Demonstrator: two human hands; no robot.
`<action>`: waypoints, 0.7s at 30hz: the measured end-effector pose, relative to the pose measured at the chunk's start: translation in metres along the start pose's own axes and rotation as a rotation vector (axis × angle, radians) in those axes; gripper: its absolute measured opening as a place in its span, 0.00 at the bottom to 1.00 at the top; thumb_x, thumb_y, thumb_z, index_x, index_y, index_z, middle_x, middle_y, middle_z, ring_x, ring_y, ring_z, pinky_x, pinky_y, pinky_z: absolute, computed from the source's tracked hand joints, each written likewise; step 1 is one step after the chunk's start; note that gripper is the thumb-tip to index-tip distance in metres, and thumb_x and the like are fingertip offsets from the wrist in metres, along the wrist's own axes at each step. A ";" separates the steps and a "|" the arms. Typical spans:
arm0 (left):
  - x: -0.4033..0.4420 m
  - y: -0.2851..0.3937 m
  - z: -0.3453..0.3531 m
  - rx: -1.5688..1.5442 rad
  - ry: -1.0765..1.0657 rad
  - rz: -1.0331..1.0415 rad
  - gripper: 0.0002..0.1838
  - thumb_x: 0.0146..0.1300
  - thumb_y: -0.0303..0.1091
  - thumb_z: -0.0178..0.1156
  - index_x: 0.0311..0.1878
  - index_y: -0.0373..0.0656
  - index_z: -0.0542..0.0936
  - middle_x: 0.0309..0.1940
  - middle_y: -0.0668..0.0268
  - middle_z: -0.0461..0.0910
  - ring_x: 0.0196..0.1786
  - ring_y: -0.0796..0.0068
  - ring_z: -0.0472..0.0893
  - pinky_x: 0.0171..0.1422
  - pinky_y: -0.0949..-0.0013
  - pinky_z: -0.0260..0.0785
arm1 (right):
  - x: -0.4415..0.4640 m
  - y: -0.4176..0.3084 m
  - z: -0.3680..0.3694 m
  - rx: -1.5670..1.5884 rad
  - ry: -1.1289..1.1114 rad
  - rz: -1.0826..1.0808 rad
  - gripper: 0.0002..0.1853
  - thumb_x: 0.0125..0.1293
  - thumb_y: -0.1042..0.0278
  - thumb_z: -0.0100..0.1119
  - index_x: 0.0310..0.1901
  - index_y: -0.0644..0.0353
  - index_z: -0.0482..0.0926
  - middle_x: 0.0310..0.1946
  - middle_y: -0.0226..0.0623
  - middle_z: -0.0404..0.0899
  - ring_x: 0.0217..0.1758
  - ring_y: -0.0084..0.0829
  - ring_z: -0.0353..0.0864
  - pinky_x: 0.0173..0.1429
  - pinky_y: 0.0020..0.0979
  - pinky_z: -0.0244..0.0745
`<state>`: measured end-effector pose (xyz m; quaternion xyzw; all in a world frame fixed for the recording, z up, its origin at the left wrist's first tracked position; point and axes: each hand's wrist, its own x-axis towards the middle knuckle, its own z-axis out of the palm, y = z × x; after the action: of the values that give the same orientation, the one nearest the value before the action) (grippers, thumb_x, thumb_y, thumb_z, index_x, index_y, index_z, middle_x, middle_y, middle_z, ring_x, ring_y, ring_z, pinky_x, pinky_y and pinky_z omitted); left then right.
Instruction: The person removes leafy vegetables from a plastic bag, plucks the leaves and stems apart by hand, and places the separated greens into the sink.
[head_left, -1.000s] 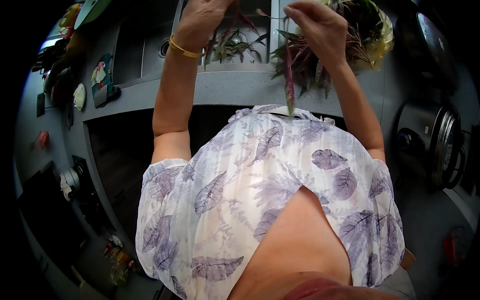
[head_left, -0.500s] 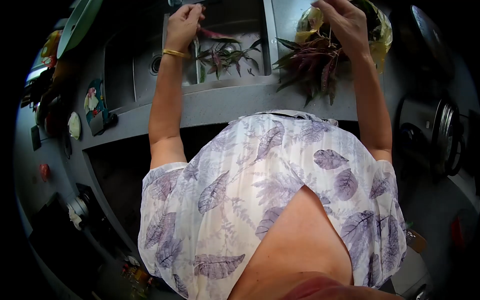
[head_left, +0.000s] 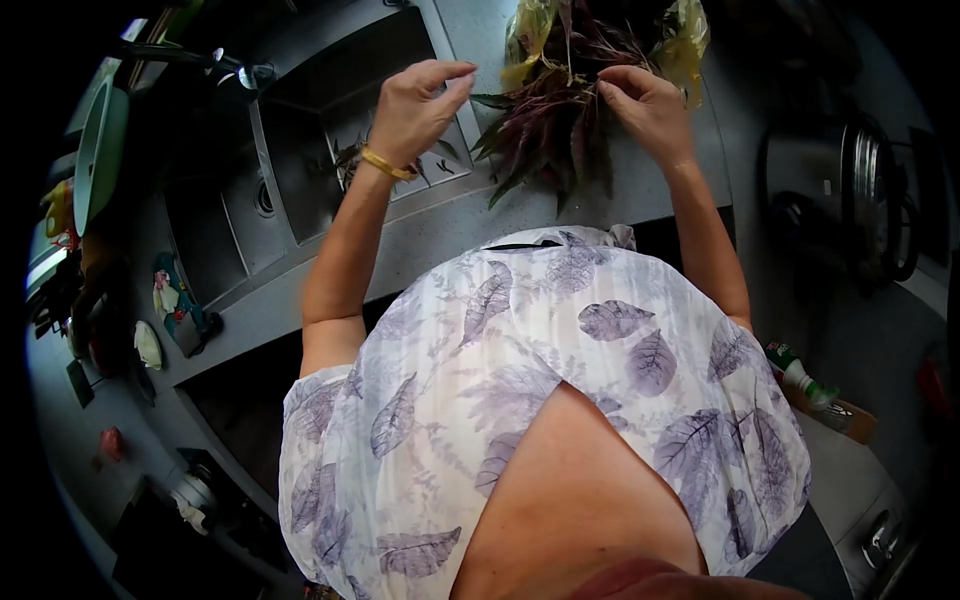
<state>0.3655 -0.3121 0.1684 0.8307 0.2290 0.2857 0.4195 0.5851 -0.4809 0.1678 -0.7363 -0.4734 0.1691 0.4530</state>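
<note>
A bunch of purple-and-green leafy greens [head_left: 545,130] lies on the counter, its upper part in a yellow plastic bag [head_left: 685,50]. At the right side of the bunch is my right hand [head_left: 648,112], with thumb and forefinger pinched at a thin stem. My left hand [head_left: 415,110], with a yellow bangle at the wrist, hovers over the sink's right edge. Its thumb and forefinger point toward the greens, slightly apart, and nothing shows between them. Loose leaves [head_left: 440,160] lie in the right sink basin, partly hidden behind my left hand and wrist.
The double steel sink [head_left: 300,190] sits in a grey counter [head_left: 440,215]. A faucet [head_left: 240,70] and a green basin [head_left: 97,160] are at the far left. To the right stands a dark appliance with a shiny metal rim [head_left: 870,190].
My left hand has moved right from above the basin toward the greens, and the reddish sprig is gone from its fingers. My right hand has come down to the bunch. The view has turned.
</note>
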 end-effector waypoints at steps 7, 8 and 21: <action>0.025 0.000 0.061 -0.008 -0.098 -0.016 0.13 0.57 0.32 0.62 0.45 0.39 0.81 0.32 0.63 0.83 0.34 0.78 0.81 0.39 0.75 0.72 | 0.009 -0.011 0.019 -0.301 0.093 -0.305 0.15 0.55 0.57 0.64 0.42 0.54 0.80 0.35 0.33 0.78 0.36 0.35 0.80 0.37 0.31 0.75; 0.026 0.002 0.065 0.056 -0.117 -0.035 0.14 0.56 0.34 0.63 0.45 0.40 0.81 0.32 0.62 0.83 0.34 0.76 0.81 0.40 0.74 0.72 | 0.010 -0.007 0.022 -0.324 0.067 -0.311 0.13 0.55 0.58 0.63 0.40 0.53 0.80 0.35 0.33 0.78 0.37 0.36 0.79 0.38 0.33 0.75; 0.028 0.017 0.088 0.639 -0.080 0.317 0.14 0.52 0.41 0.64 0.42 0.51 0.82 0.31 0.67 0.77 0.37 0.64 0.75 0.40 0.63 0.66 | -0.012 0.023 0.026 -0.360 0.135 -0.423 0.09 0.51 0.75 0.57 0.36 0.61 0.79 0.34 0.37 0.78 0.39 0.39 0.78 0.43 0.34 0.74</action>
<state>0.4471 -0.3537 0.1477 0.9556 0.1585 0.2286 0.0976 0.5743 -0.4809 0.1324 -0.6993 -0.6077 -0.0657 0.3707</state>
